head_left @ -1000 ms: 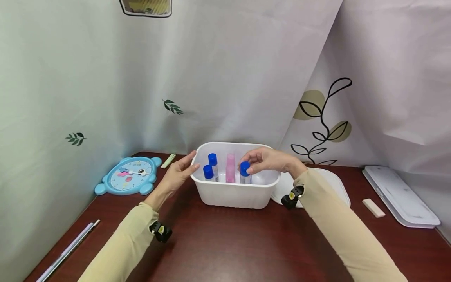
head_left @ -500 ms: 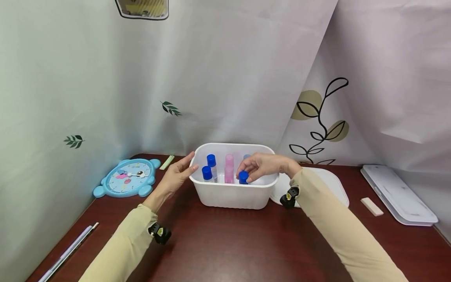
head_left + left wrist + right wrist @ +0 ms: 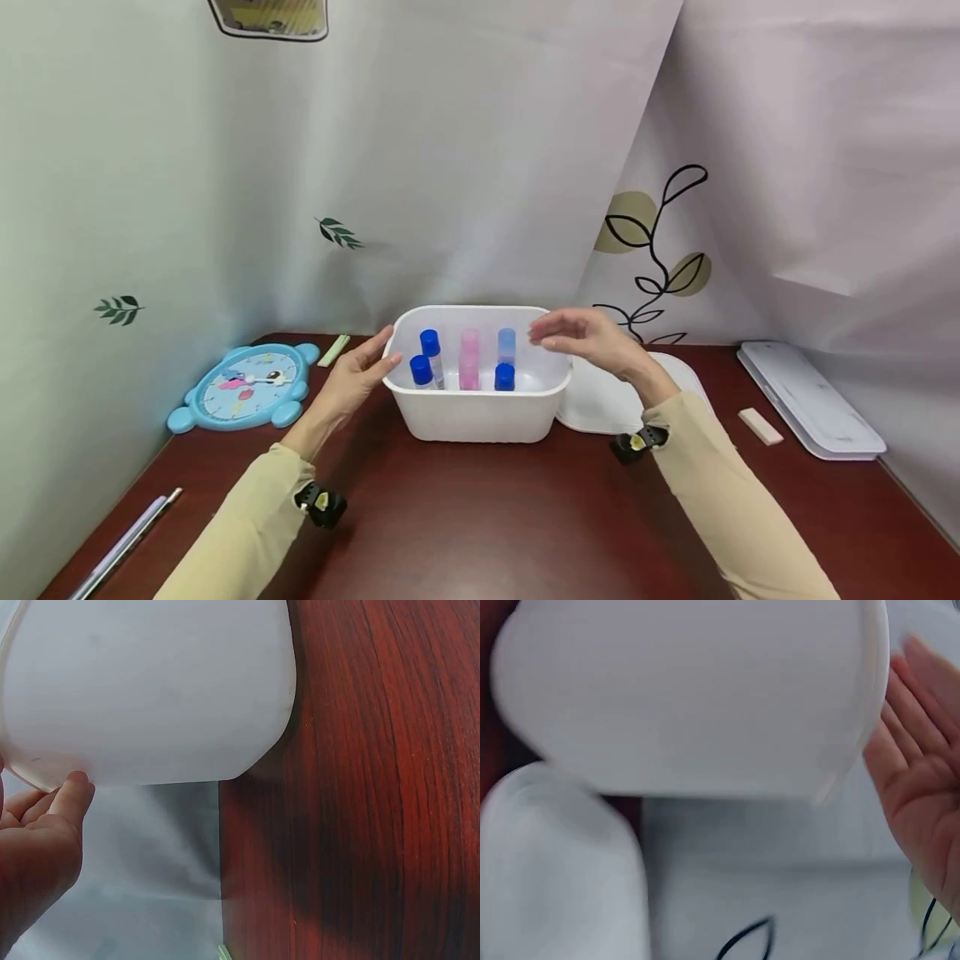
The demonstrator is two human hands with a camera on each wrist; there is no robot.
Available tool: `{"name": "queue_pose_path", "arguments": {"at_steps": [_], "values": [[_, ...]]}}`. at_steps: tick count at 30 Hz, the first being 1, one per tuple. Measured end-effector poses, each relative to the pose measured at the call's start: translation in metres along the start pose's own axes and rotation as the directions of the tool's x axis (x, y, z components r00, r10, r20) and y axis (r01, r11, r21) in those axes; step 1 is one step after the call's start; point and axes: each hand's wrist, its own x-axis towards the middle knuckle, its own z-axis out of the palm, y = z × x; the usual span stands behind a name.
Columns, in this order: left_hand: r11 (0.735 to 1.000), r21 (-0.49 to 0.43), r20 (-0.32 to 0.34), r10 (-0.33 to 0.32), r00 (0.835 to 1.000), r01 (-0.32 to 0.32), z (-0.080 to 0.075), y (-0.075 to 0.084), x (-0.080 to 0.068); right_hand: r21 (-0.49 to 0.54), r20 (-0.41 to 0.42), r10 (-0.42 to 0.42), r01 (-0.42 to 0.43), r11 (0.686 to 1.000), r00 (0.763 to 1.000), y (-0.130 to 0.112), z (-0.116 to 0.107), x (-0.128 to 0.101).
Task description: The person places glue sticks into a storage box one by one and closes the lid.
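A white plastic bin [image 3: 472, 417] stands on the table with several small upright tubes in it. My left hand [image 3: 352, 379] holds the bin's left rim, thumb over the inside and fingers [image 3: 73, 799] along the outer wall. Two blue-capped tubes [image 3: 430, 342] stand at the left inside. Pink tubes [image 3: 469, 358] are in the middle, one behind the other. To their right, a blue-capped tube [image 3: 505, 377] is in front of a light-blue one [image 3: 507, 344]. The front wall hides the tubes' lower ends. My right hand [image 3: 588, 337], fingers extended and holding nothing, is over the bin's right rim.
A white lid [image 3: 607, 404] lies right of the bin, partly behind it. Further right are a white block [image 3: 761, 426] and a flat white case [image 3: 810, 400]. At left are a blue toy clock [image 3: 243, 387], a pale green strip [image 3: 333, 351] and slim rods [image 3: 127, 542].
My right hand lowered a blue-capped tube into the bin, let it go and rose to the right rim. The left hand stays on the left rim. The head view has shifted right.
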Motion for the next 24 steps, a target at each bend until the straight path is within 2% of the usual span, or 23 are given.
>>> {"name": "queue_pose_path", "arguments": {"at_steps": [2,4,6,9,11,12,15,17,19,20,22,24], "values": [[1.000,0.003,-0.002,0.003,1.000,-0.003,-0.002,0.000,-0.001,0.097,-0.172,0.046,-0.030,0.995,0.984,0.012,-0.006,-0.012],[1.000,0.010,-0.002,0.005,1.000,-0.005,-0.003,0.000,-0.001,0.219,-0.303,0.107,-0.040,0.975,0.947,0.027,-0.014,-0.026],[1.000,0.019,-0.008,-0.001,1.000,0.001,-0.003,0.000,-0.001,0.335,-0.400,0.172,-0.031,0.942,0.900,0.043,-0.023,-0.041],[0.999,0.036,-0.005,-0.001,1.000,0.001,-0.002,0.000,-0.001,0.461,-0.508,0.282,-0.020,0.887,0.814,0.062,-0.036,-0.065],[0.999,0.037,-0.002,-0.001,1.000,0.001,-0.001,0.000,0.000,0.512,-0.571,0.373,-0.038,0.858,0.732,0.071,-0.045,-0.079],[0.999,0.035,0.001,0.000,1.000,0.000,-0.001,0.001,0.000,0.526,-0.596,0.416,-0.058,0.849,0.687,0.075,-0.049,-0.085],[1.000,0.028,0.005,0.000,1.000,0.000,-0.001,0.000,0.000,0.493,-0.670,0.513,-0.196,0.848,0.537,0.085,-0.060,-0.097],[1.000,0.025,0.005,-0.001,1.000,0.001,-0.001,0.000,0.000,0.458,-0.704,0.545,-0.296,0.839,0.456,0.092,-0.064,-0.100],[1.000,0.023,0.005,-0.001,1.000,0.001,-0.001,0.000,-0.001,0.411,-0.736,0.548,-0.382,0.828,0.397,0.098,-0.067,-0.102],[1.000,0.022,0.005,-0.001,1.000,0.001,-0.001,0.000,-0.001,0.398,-0.747,0.546,-0.404,0.824,0.378,0.101,-0.067,-0.103],[1.000,0.018,0.005,-0.001,1.000,0.001,-0.001,0.000,-0.001,0.372,-0.764,0.544,-0.453,0.810,0.347,0.105,-0.067,-0.104],[1.000,0.014,0.005,0.000,1.000,0.000,0.000,0.000,-0.001,0.345,-0.776,0.539,-0.496,0.797,0.327,0.109,-0.067,-0.105]]}}
